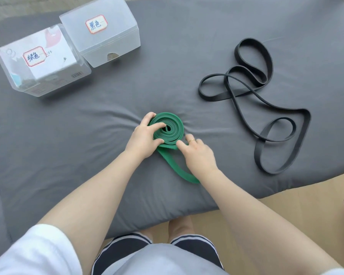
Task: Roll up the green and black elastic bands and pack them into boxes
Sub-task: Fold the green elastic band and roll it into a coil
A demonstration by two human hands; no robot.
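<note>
Nearest the person, on the grey bedsheet (87, 155), one green band (168, 130) is lying mostly coiled, with a loose tail trailing back under the right wrist. The left hand (142, 140) is pressing down on the coil, fingers curled over its centre and far edge, holding it; the right hand (199, 155) is resting with fingers loosely spread beside the tail, gripping nothing clearly. Rolling appears well along but unfinished. Farther right, one black band (266, 104) is sprawling unrolled, untouched. Farthest left, two clear boxes are sitting side by side: the green-labelled box (42, 62) and black-labelled box (101, 32). Nothing seems packed yet.
</note>
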